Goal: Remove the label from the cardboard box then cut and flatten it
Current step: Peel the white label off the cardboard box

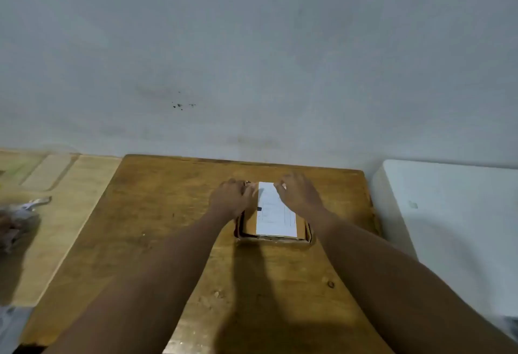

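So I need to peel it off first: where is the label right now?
In the head view, the white label lies on top of the cardboard box at table centre, between the left hand and right hand.

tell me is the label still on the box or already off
Still on. The white label lies flat across the top of the cardboard box, with both hands at its far edge; no corner looks lifted.

The white shipping label (276, 209) on the cardboard box (249, 224) is showing faint printed lines. Nothing on it is reading clearly from here.
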